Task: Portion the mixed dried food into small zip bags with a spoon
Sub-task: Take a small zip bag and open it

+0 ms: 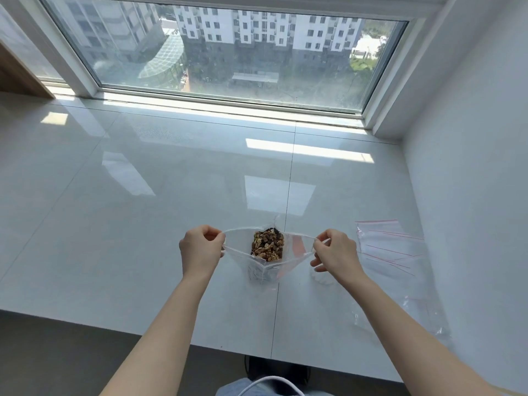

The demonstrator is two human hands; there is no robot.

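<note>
White glossy sill (143, 195), tiled with thin seams, extends beneath a wide window (223, 52) that overlooks apartment blocks and a glass-roofed structure. Bright patches of light lie on the tiles near the window frame, and a plain white wall (471, 167) bounds the surface on the right.

A large clear bag (297, 247) stands near the front edge of the sill, roughly centred between the person's forearms. Its mouth is pulled wide open. Mixed dried food (268, 244), brown and tan pieces resembling nuts and dark fruit, fills the lower middle of the bag and is visible through the open mouth.

The left hand (200, 250) pinches the left rim of the bag, fingers curled and closed on the plastic edge. The right hand (334, 251) pinches the right rim in the same manner, thumb and fingers clamped on the plastic. Both hands hold the rim taut, well apart from one another.

A loose pile of small zip bags (388, 247), clear with red seal lines, lies flat on the sill to the right of the right hand, near the wall. More clear plastic (423, 312) lies closer to the front edge on the same side.

Below the sill edge, a dark floor (71, 352), a white cable (271, 381) and light blue fabric (237, 388) appear at the bottom of the view.
</note>
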